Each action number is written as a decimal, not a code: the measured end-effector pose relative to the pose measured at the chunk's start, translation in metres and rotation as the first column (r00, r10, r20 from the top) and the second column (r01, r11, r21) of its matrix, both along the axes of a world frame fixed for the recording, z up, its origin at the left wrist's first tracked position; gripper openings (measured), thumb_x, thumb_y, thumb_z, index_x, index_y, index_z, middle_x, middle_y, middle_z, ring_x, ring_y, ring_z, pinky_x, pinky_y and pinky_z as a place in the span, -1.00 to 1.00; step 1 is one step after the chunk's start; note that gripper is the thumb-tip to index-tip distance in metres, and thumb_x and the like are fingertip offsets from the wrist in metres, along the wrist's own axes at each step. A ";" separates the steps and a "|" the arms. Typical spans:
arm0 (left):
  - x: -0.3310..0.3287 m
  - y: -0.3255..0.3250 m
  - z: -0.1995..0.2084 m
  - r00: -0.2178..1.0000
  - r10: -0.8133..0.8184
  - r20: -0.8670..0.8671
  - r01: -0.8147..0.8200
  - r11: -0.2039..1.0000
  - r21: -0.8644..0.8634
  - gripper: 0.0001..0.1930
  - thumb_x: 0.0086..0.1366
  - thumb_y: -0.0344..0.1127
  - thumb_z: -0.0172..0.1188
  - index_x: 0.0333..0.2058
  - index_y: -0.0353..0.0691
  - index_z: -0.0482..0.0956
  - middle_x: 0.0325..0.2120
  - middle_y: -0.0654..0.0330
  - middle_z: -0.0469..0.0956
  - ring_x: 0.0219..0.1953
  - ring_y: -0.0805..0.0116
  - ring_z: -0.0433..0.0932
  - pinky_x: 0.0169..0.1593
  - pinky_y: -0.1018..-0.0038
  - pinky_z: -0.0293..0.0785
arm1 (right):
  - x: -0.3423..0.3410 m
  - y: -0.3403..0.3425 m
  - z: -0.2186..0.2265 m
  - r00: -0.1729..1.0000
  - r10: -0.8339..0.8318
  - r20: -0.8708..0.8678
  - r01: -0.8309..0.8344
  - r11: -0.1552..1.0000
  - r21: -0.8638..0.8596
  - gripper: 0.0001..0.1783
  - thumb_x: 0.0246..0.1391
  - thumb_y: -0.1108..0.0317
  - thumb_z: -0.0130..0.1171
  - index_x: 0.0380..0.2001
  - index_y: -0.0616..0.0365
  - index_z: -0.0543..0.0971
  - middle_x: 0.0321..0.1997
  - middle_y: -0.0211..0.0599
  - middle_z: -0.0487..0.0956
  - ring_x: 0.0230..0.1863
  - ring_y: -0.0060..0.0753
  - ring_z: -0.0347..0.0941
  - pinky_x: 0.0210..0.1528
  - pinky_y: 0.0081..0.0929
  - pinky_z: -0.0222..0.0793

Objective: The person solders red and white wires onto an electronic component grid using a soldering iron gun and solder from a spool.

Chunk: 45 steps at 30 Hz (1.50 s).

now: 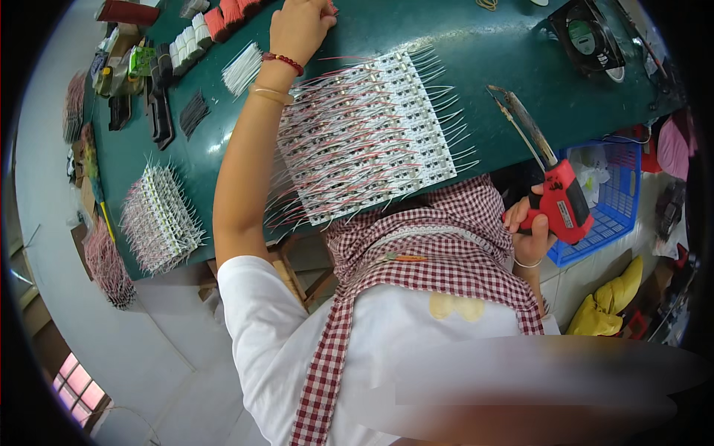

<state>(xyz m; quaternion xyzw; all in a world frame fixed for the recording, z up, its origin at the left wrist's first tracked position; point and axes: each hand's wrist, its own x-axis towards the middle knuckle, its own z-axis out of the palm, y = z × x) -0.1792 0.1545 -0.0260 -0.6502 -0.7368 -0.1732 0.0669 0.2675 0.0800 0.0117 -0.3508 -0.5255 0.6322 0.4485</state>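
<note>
My left hand [299, 30] reaches across to the far edge of the view, its fingers curled together. A bit of red shows at the fingertips, but what they hold, if anything, I cannot make out. Gripped by its handle in my right hand [532, 229] is a red and black soldering gun [567, 204], its long metal tip pointing up and away over the table. Between my arms lies a panel of white circuit boards [372, 134] in rows, with thin red and white wires sticking out at the sides. The soldering tip is to its right, apart from it.
On the green table [513, 30], white tubes [242, 69], dark tubes [194, 114] and a wired board stack [161, 215] lie left. Red and white bundles [187, 46] sit at far left. A black fan [586, 36] stands far right. A blue crate [625, 167] is below the right edge.
</note>
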 end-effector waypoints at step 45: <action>0.159 -0.131 0.029 0.694 -0.614 0.377 0.647 0.761 0.048 -0.74 -0.04 -0.55 0.16 -0.29 -0.26 0.56 -0.41 0.16 0.45 -0.33 0.19 0.48 -0.26 0.38 0.45 | 0.068 -0.057 0.002 0.783 0.433 0.448 -0.334 0.898 -0.285 -0.81 0.01 0.34 0.27 -0.30 0.19 0.58 -0.35 -0.37 0.57 -0.33 -0.51 0.48 -0.24 -0.53 0.39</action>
